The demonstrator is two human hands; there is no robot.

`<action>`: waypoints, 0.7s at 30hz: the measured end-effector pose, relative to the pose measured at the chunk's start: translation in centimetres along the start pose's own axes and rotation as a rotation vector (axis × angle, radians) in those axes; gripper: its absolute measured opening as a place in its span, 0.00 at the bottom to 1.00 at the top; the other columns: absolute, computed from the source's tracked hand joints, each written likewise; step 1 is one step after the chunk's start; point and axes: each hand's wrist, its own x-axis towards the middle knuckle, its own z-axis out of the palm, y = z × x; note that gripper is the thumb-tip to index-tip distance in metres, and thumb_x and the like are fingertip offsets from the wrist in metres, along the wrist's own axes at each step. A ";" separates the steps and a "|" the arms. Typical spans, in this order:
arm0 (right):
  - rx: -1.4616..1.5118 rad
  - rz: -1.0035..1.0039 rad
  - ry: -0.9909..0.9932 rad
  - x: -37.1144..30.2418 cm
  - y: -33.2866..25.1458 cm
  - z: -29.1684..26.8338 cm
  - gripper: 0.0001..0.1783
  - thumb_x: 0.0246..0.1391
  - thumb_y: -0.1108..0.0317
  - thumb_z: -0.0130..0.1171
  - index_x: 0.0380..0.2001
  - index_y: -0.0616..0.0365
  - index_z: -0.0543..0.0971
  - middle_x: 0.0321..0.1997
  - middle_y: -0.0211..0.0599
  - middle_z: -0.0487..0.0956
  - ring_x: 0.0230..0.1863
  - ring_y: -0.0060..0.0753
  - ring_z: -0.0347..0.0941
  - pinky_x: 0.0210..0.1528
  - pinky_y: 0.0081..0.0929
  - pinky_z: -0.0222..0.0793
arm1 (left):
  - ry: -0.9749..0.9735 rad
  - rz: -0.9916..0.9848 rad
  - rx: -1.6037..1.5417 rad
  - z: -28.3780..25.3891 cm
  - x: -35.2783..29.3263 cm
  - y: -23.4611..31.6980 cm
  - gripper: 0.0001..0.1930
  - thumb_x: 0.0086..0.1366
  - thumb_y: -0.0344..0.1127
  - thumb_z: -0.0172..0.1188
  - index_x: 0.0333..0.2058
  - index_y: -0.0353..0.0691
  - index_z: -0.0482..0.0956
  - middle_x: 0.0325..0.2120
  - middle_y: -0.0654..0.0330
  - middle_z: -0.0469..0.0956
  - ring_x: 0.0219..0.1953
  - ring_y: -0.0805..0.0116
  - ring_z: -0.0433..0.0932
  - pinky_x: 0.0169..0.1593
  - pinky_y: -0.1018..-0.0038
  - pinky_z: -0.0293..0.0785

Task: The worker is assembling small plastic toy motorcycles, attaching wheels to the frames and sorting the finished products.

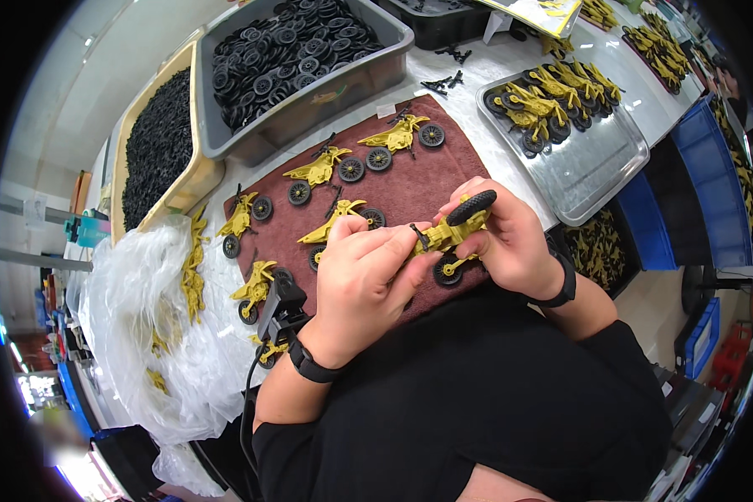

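A yellow toy motorcycle (433, 240) with black fittings lies just off the view's middle, toward 3 o'clock, tilted and partly covered by the left hand (364, 268) and right hand (510, 238) gripping it. Its black treaded wheel (472, 207) sits at 1 o'clock on the body, a thin black piece (421, 239) at 9. Whether the spoked wheel (447, 271) near 6 o'clock belongs to it cannot be told.

- Two hands (364, 266)
- Two black wristbands (566, 280)
- At least six yellow toy motorbikes (316, 171)
- One grey bin (318, 107), 11 o'clock
- One cream bin (194, 181), 10 o'clock
- One silver tray (592, 174), 2 o'clock
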 end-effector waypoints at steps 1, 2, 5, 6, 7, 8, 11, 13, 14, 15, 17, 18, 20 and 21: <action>0.001 0.000 0.003 0.1 0.0 -0.2 0.17 0.50 0.70 0.64 0.41 0.63 0.72 0.42 0.39 0.75 0.44 0.32 0.71 0.50 0.29 0.67 | -0.003 0.001 0.000 -0.1 0.0 -0.1 0.12 0.52 0.32 0.67 0.36 0.39 0.79 0.32 0.62 0.82 0.26 0.67 0.76 0.36 0.70 0.64; -0.052 -0.043 -0.040 0.3 0.1 -0.5 0.16 0.50 0.73 0.63 0.42 0.63 0.72 0.43 0.40 0.75 0.46 0.32 0.71 0.51 0.29 0.67 | -0.012 -0.017 -0.030 -0.1 -0.1 -0.3 0.12 0.52 0.32 0.67 0.36 0.40 0.79 0.33 0.62 0.82 0.28 0.67 0.77 0.38 0.70 0.64; -0.235 -0.180 -0.075 1.6 -0.8 -1.0 0.18 0.50 0.77 0.62 0.45 0.63 0.72 0.46 0.42 0.75 0.49 0.33 0.71 0.53 0.28 0.66 | 0.014 0.009 0.043 -0.5 0.0 -0.4 0.13 0.51 0.31 0.66 0.37 0.40 0.80 0.36 0.63 0.81 0.33 0.68 0.78 0.41 0.69 0.63; -0.365 -0.272 -0.067 2.0 -1.3 -0.9 0.20 0.49 0.77 0.61 0.47 0.64 0.72 0.48 0.44 0.74 0.51 0.34 0.71 0.54 0.28 0.65 | 0.049 0.052 0.146 -0.6 0.1 -0.3 0.13 0.50 0.31 0.66 0.37 0.41 0.80 0.38 0.63 0.81 0.36 0.68 0.78 0.43 0.68 0.63; -0.463 -0.233 0.023 2.2 -1.6 -0.6 0.24 0.53 0.74 0.61 0.53 0.65 0.69 0.52 0.44 0.73 0.55 0.34 0.70 0.57 0.29 0.64 | 0.115 0.088 0.239 -0.3 -0.1 -0.6 0.15 0.49 0.30 0.65 0.39 0.43 0.81 0.40 0.63 0.80 0.41 0.67 0.78 0.45 0.67 0.62; -0.463 -0.236 0.027 2.2 -1.5 -0.4 0.24 0.53 0.74 0.61 0.53 0.65 0.69 0.52 0.44 0.73 0.55 0.34 0.70 0.57 0.29 0.64 | 0.114 0.092 0.241 -0.4 -0.1 -0.7 0.15 0.49 0.30 0.65 0.39 0.43 0.81 0.40 0.63 0.80 0.41 0.67 0.78 0.45 0.67 0.62; 0.489 0.303 0.097 2.0 -0.9 -0.2 0.22 0.59 0.72 0.55 0.55 0.68 0.66 0.53 0.40 0.73 0.54 0.30 0.70 0.57 0.29 0.67 | 0.193 0.152 0.436 -0.1 -0.4 -1.0 0.16 0.50 0.32 0.62 0.41 0.47 0.82 0.41 0.63 0.79 0.44 0.63 0.76 0.47 0.67 0.62; 0.463 0.313 0.028 1.9 -0.9 0.3 0.21 0.59 0.71 0.56 0.54 0.68 0.67 0.49 0.37 0.75 0.51 0.26 0.71 0.53 0.25 0.68 | 0.172 0.179 0.439 -0.3 -0.4 -1.0 0.17 0.50 0.33 0.62 0.41 0.49 0.82 0.44 0.63 0.78 0.47 0.63 0.74 0.49 0.66 0.62; 0.434 0.324 -0.041 1.8 -0.9 0.4 0.20 0.59 0.71 0.57 0.52 0.68 0.69 0.46 0.34 0.76 0.47 0.21 0.72 0.50 0.20 0.68 | 0.152 0.204 0.441 -0.3 -0.4 -1.0 0.17 0.50 0.33 0.61 0.42 0.51 0.83 0.46 0.63 0.77 0.49 0.62 0.73 0.51 0.65 0.62; 0.449 0.346 -0.025 1.8 -1.0 0.4 0.20 0.56 0.72 0.59 0.51 0.67 0.70 0.45 0.34 0.76 0.44 0.19 0.73 0.45 0.18 0.70 | 0.148 0.178 0.469 -0.2 -0.6 -1.1 0.19 0.48 0.35 0.64 0.42 0.55 0.83 0.52 0.59 0.73 0.53 0.62 0.69 0.53 0.64 0.61; 0.360 0.297 0.023 1.9 -1.2 0.4 0.21 0.55 0.74 0.60 0.51 0.66 0.69 0.44 0.34 0.76 0.43 0.18 0.73 0.44 0.17 0.71 | 0.250 0.081 0.233 0.0 -0.5 -1.4 0.34 0.48 0.38 0.69 0.56 0.46 0.70 0.58 0.50 0.65 0.58 0.55 0.66 0.57 0.63 0.61; 0.269 0.250 0.074 1.9 -1.2 0.4 0.21 0.55 0.75 0.60 0.51 0.65 0.69 0.44 0.33 0.77 0.43 0.18 0.73 0.44 0.17 0.71 | 0.327 0.007 0.039 0.3 -0.5 -1.3 0.40 0.49 0.39 0.70 0.61 0.42 0.63 0.59 0.48 0.63 0.60 0.54 0.64 0.59 0.63 0.61; 0.296 0.261 0.019 1.7 -1.4 0.1 0.21 0.55 0.80 0.56 0.52 0.63 0.68 0.48 0.39 0.75 0.47 0.24 0.74 0.49 0.21 0.73 | 0.288 -0.182 -0.342 0.5 -1.4 -1.2 0.42 0.51 0.40 0.69 0.62 0.38 0.58 0.59 0.48 0.64 0.61 0.55 0.63 0.60 0.63 0.60; 0.215 0.246 -0.014 1.7 -1.6 0.2 0.20 0.54 0.81 0.56 0.51 0.63 0.69 0.48 0.39 0.75 0.47 0.25 0.74 0.49 0.21 0.74 | 0.243 -0.367 -0.728 0.5 -1.8 -1.2 0.44 0.53 0.40 0.69 0.64 0.34 0.53 0.58 0.47 0.65 0.62 0.55 0.63 0.61 0.63 0.60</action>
